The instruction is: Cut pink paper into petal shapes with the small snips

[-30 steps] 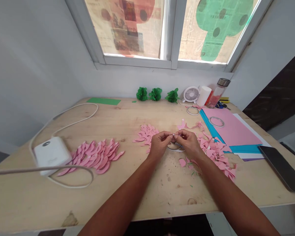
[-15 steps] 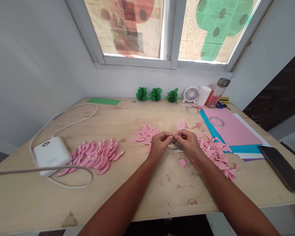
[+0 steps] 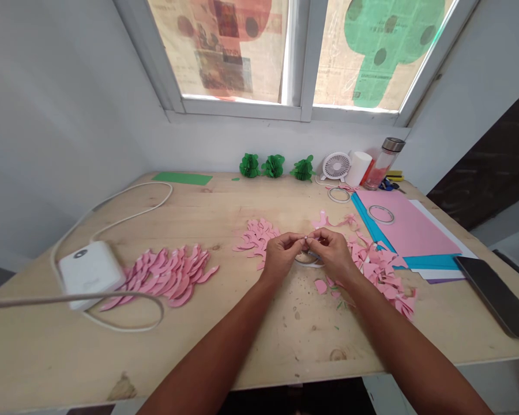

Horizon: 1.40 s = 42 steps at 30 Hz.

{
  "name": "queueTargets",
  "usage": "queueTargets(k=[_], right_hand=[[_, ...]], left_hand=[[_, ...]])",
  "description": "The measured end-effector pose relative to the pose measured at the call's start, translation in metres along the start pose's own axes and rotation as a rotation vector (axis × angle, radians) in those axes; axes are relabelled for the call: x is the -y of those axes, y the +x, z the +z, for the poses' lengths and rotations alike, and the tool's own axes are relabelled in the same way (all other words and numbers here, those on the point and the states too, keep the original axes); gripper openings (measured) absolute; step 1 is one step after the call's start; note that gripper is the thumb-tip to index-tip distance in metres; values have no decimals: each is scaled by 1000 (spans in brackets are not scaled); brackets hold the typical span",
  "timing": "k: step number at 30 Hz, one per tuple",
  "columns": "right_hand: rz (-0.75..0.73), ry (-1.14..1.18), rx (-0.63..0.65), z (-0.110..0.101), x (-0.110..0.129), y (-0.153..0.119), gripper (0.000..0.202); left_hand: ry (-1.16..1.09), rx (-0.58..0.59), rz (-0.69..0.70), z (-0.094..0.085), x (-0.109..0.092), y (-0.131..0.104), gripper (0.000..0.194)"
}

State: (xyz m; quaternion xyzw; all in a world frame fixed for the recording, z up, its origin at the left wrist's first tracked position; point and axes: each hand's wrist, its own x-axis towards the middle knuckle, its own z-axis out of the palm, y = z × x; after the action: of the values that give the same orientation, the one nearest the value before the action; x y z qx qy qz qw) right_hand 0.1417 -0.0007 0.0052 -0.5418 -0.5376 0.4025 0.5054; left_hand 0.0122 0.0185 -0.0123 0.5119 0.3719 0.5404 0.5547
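My left hand (image 3: 282, 252) and my right hand (image 3: 334, 252) meet fingertip to fingertip above the table. Both are closed in a pinch. A tiny pale bit shows between the fingertips, too small to name. Just beneath them lies a roll of tape (image 3: 310, 263), partly covered by my right hand. Beside my left hand is a small heap of curved pink paper pieces (image 3: 256, 235). To the right of my right hand, pink paper scraps (image 3: 384, 274) spread in a loose pile. Larger curved pink paper petals (image 3: 173, 275) lie in overlapping rows further left.
A white device (image 3: 90, 274) with a looping cable sits at left. Green paper ornaments (image 3: 273, 166), a small fan (image 3: 336, 167) and a glass bottle (image 3: 383, 167) line the back. On the right are pink paper sheets (image 3: 415, 230), another tape roll (image 3: 381, 215) and a phone (image 3: 497, 297).
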Motion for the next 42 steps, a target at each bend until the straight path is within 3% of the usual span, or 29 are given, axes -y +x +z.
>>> queueTargets(k=[36, 42], right_hand=[[-17, -82, -1, 1, -9, 3, 17], [-6, -105, -23, 3, -7, 2, 16]], left_hand=[[55, -85, 27, 4, 3, -3, 10], [182, -123, 76, 4, 2, -5, 11]])
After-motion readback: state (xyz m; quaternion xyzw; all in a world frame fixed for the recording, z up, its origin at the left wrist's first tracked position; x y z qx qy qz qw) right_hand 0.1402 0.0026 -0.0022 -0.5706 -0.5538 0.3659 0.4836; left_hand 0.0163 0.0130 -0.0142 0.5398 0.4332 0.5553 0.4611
